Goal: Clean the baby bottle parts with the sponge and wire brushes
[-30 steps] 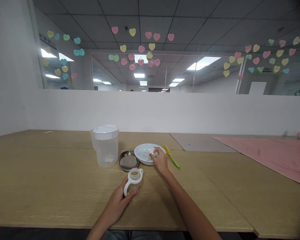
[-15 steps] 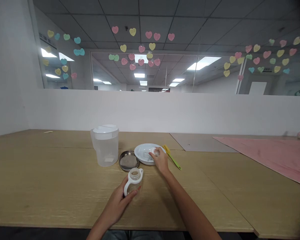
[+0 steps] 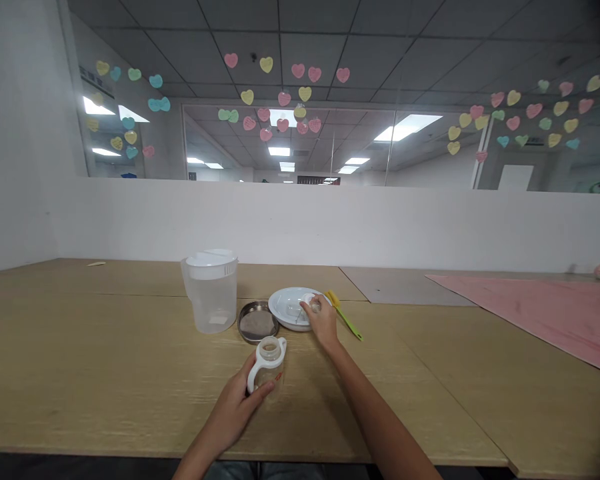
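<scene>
while the left hand (image 3: 240,397) wraps round a bottle (image 3: 270,365) with white handles, mouth up, in the head view, the right hand (image 3: 324,325) pinches a small clear piece (image 3: 314,307) at the white bowl (image 3: 277,308), farther off. the step in hand seems to be handling that piece; lifting it would call for passing over the bowl's rim. a metal dish (image 3: 259,324) and jug (image 3: 213,300) hem the bowl's left, a brush (image 3: 349,323) its right. moving room looks widest rightward, short of the pink cloth (image 3: 540,310); the near edge of the table (image 3: 105,393) lies apart from the bottle.
</scene>
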`<action>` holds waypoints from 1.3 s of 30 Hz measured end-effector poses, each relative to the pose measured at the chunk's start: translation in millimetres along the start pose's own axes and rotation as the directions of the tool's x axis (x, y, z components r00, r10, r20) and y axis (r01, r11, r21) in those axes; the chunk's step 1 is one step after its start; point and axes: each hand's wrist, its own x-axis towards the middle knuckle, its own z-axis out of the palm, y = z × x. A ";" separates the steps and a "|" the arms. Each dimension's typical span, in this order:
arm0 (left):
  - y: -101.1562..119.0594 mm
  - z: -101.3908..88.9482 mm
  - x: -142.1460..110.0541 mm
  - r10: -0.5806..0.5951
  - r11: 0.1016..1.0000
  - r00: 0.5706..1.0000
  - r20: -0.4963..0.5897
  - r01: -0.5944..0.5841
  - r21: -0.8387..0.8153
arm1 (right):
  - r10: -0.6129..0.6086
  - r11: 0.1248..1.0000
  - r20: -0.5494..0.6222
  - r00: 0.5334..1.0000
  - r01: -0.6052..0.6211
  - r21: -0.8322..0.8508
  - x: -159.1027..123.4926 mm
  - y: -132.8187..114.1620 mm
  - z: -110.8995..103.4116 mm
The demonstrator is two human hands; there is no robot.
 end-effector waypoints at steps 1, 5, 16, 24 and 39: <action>-0.4 0.0 0.1 0.003 1.000 1.000 0.002 -0.003 -0.001 | -0.003 1.000 -0.008 1.000 0.003 0.006 0.2 -0.1 0.0; 0.0 0.1 0.1 0.008 1.000 1.000 -0.002 -0.008 -0.013 | -0.014 0.999 -0.026 1.000 0.015 0.036 0.1 0.4 0.9; 3.4 0.3 -0.4 0.006 1.000 1.000 0.007 -0.006 -0.003 | -0.035 0.999 0.041 0.999 0.034 0.024 -0.2 9.0 6.0; 10.4 0.2 -1.3 0.017 1.000 1.000 0.002 -0.017 -0.010 | -0.101 0.989 0.044 0.994 0.105 -0.100 -0.7 9.2 1.3; 4.6 0.2 -0.2 -0.003 1.000 1.000 0.010 0.003 -0.019 | -0.024 0.987 -0.026 0.999 0.019 -0.160 -0.2 -2.3 -7.1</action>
